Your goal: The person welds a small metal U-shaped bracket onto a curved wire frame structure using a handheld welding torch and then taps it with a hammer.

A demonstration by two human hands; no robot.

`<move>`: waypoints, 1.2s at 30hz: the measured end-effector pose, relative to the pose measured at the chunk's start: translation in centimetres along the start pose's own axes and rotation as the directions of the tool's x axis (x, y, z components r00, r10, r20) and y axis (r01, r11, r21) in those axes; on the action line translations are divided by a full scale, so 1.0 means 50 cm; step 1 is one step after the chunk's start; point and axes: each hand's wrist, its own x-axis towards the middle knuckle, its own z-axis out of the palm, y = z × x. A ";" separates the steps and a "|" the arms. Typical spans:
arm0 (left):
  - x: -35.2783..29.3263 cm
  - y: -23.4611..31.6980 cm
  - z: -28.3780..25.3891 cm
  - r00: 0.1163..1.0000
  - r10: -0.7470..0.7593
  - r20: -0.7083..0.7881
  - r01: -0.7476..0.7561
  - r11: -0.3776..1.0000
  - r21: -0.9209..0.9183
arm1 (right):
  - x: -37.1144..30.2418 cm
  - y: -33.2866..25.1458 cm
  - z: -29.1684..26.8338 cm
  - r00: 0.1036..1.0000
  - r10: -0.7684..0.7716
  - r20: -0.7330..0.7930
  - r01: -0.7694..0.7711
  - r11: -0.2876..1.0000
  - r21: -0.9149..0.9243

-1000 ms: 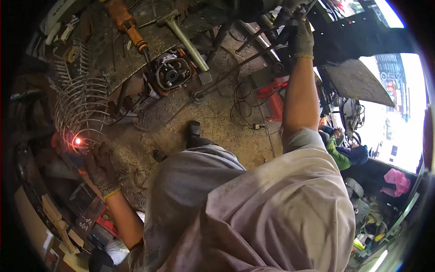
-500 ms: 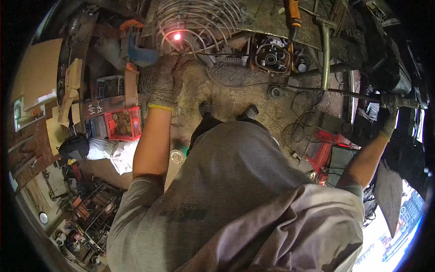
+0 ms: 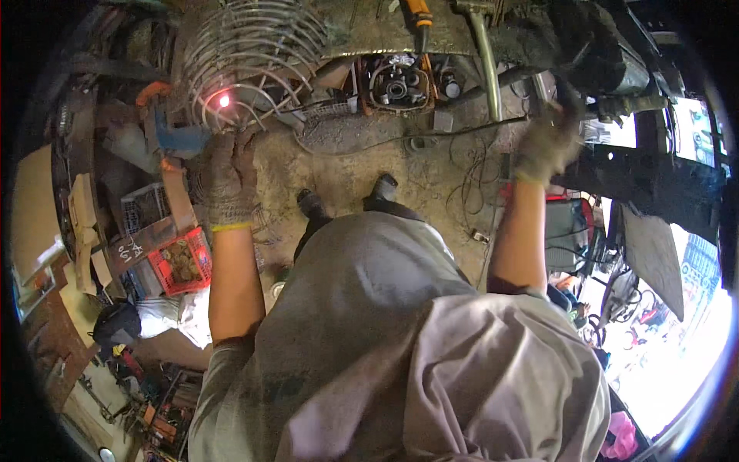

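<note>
Thin, round metal hoops (image 3: 265, 58) curve just past the left hand (image 3: 232, 173), with a bright red glow (image 3: 224, 101) among them. The right hand (image 3: 546, 150) is blurry. Both wear rough, knitted gloves (image 3: 232, 200); I can't tell what either holds. Nearby are a smooth blue tool (image 3: 177, 132), a long hammer (image 3: 488, 73) and a holey red basket (image 3: 204, 262).

The floor (image 3: 339, 171) underfoot is a worn yellowish brown, darkened by grime toward the workbench (image 3: 366, 31) with its scuffed, dark top. Over on the right, hard white daylight pours through a wide opening (image 3: 677, 393), past a dark beam (image 3: 639, 175) and a tilted grey-brown board (image 3: 653, 258); the glare leaves me unsure what stands outside. The left side sits dimmer, with a tan panel (image 3: 37, 196) and, nearer the middle, a red plastic crate (image 3: 205, 258).
</note>
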 end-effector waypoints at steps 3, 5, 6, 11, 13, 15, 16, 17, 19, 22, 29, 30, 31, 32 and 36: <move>-0.002 0.015 -0.019 0.999 0.035 0.020 -0.041 0.900 0.433 | 0.027 -0.135 0.097 0.895 0.209 0.394 0.011 0.873 -0.488; 0.002 0.014 -0.010 0.999 0.027 -0.041 -0.006 0.901 0.434 | 0.054 -0.105 0.142 0.766 0.424 0.484 -0.044 0.784 -0.619; 0.001 0.007 0.012 0.996 -0.005 -0.089 0.024 0.976 0.219 | 0.056 -0.104 0.158 0.756 0.416 0.506 -0.084 0.828 -0.555; -0.001 -0.026 -0.046 0.998 -0.005 -0.056 0.001 0.997 -0.075 | 0.059 -0.095 0.135 0.725 0.433 0.536 -0.301 0.899 -0.318; -0.006 -0.021 -0.045 0.993 -0.061 -0.098 0.049 0.991 -0.124 | 0.014 -0.159 0.109 0.826 0.364 0.430 -0.239 0.918 -0.316; 0.006 -0.031 -0.070 0.976 -0.010 -0.216 0.083 0.940 0.330 | -0.047 -0.201 0.084 0.905 0.291 0.309 -0.265 0.956 -0.124; 0.009 -0.033 -0.073 0.970 -0.013 -0.242 0.104 0.924 0.369 | -0.076 -0.212 0.077 0.921 0.274 0.277 -0.291 0.956 0.022; 0.013 -0.038 -0.077 0.964 -0.014 -0.267 0.125 0.907 0.403 | -0.106 -0.210 0.076 0.908 0.281 0.310 -0.364 0.895 0.256; 0.004 -0.036 -0.062 0.956 -0.113 -0.271 0.149 0.982 0.118 | -0.148 -0.265 0.059 0.822 0.274 0.499 -0.509 0.746 0.429; 0.012 -0.060 -0.108 0.996 0.053 -0.077 -0.004 0.853 0.522 | -0.203 -0.417 0.060 0.595 0.213 0.775 -0.692 0.626 0.359; 0.009 -0.038 -0.094 0.975 0.132 0.179 -0.200 0.175 0.964 | -0.305 -0.441 0.142 0.719 -0.275 0.638 -0.014 0.912 0.409; 0.006 -0.005 -0.066 0.969 0.079 0.233 -0.233 -0.012 0.972 | -0.310 -0.446 0.149 0.708 -0.288 0.645 0.019 0.921 0.390; 0.005 0.010 -0.052 0.960 0.016 0.278 -0.270 -0.197 0.943 | -0.315 -0.443 0.154 0.684 -0.287 0.671 0.038 0.932 0.360; 0.008 0.004 -0.059 0.958 0.056 0.281 -0.271 -0.137 0.953 | -0.318 -0.442 0.160 0.659 -0.289 0.695 0.058 0.940 0.336; 0.002 -0.004 -0.037 0.986 0.069 -0.152 0.112 0.399 0.910 | -0.331 -0.440 0.184 0.676 -0.335 0.656 0.144 0.933 0.328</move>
